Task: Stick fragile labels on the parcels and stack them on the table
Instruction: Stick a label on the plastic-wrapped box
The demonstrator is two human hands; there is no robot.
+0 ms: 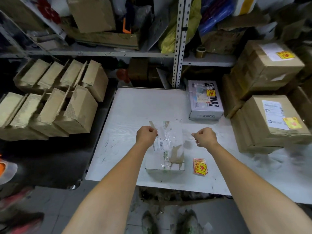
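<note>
1. Head view looks down on a white table (128,105) with both bare forearms reaching out over it.
2. One parcel (170,149), a pale box wrapped in clear tape with a small barcode slip on top, lies at the near middle of the table.
3. Left hand (146,135) is over the parcel's far left part, fingers curled under. Whether they pinch the wrapping or only rest on it cannot be told.
4. Right hand (205,137) is just right of the parcel, well apart from the left one, also curled with thumb and fingertips drawn together. Whether it holds anything cannot be told.
5. A small pile of fragile labels (200,167), yellow and red, lies on the table just right of the parcel's near end.
6. At the far right of the table sits a white printed box (205,105) with a yellow and red sticker on its top.
7. Right of that, brown cartons (263,125) are stacked, and the two top ones each carry a white slip and a yellow sticker.
8. Left of the table, rows of open cardboard boxes (50,102) stand close together.
9. A metal shelf (101,53) crammed with boxes and bags runs along the far side, with a tape roll (200,51) on it.
</note>
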